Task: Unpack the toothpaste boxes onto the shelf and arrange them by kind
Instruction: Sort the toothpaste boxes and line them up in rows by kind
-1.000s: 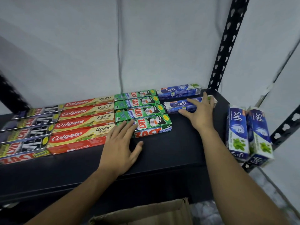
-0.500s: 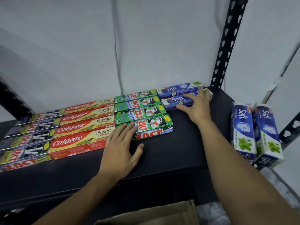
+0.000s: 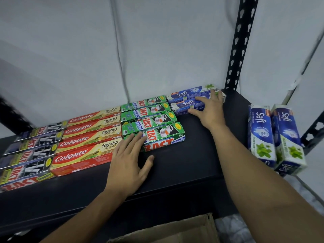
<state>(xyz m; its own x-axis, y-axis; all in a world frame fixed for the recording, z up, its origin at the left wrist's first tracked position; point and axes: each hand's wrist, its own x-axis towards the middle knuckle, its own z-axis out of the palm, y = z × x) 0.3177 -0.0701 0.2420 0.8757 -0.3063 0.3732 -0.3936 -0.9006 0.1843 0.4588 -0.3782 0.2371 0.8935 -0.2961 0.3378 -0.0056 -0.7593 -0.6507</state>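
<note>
Toothpaste boxes lie in rows on the black shelf (image 3: 192, 160): black Zact boxes (image 3: 29, 155) at the left, then red Colgate boxes (image 3: 84, 139), then green Zact boxes (image 3: 152, 120). Two blue Safi boxes (image 3: 185, 99) lie at the back right. My right hand (image 3: 209, 111) lies flat on the nearer Safi box, fingers spread over its right end. My left hand (image 3: 129, 160) rests flat on the shelf, its fingertips touching the front green Zact box. Two more Safi boxes (image 3: 275, 137) lie side by side at the shelf's right end.
A black perforated upright (image 3: 240, 42) rises at the shelf's back right corner against a grey wall. An open cardboard box (image 3: 175, 232) sits below the shelf's front edge. Bare shelf surface lies between the green Zact boxes and the two Safi boxes on the right.
My right hand has pushed the nearer Safi box back against the rear one. My left hand has stayed in place.
</note>
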